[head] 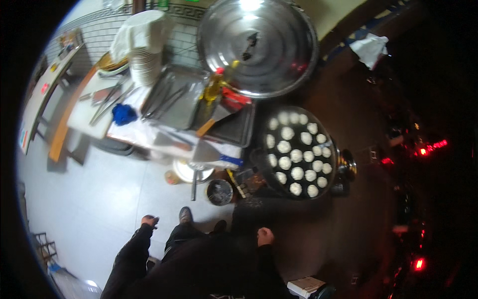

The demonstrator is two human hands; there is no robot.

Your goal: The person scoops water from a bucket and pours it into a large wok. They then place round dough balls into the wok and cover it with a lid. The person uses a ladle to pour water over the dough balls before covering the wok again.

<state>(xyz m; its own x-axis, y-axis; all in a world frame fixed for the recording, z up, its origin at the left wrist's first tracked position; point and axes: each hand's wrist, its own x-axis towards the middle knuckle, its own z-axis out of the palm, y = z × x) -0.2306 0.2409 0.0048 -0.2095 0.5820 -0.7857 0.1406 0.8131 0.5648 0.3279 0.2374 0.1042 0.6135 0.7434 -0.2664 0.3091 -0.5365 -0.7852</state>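
My left hand (150,221) hangs over the pale floor at the lower left, fingers curled. My right hand (265,236) is at the lower middle, below a round black pan (303,144) that holds several pale dough rounds (296,156). Neither hand touches anything I can make out; whether either is fully closed is unclear. Between the hands and the table lies a round tin (219,192) with dark contents. Broad metal scrapers (205,151) rest along the table's near edge, one with a blue handle.
A large metal lid (257,48) stands behind the pan. The table holds metal trays (175,99), an oil bottle (213,86), stacked white bowls (143,65), a blue cloth-like bundle (124,114) and tongs. An orange-edged bench (67,119) and a long table (48,86) stand left.
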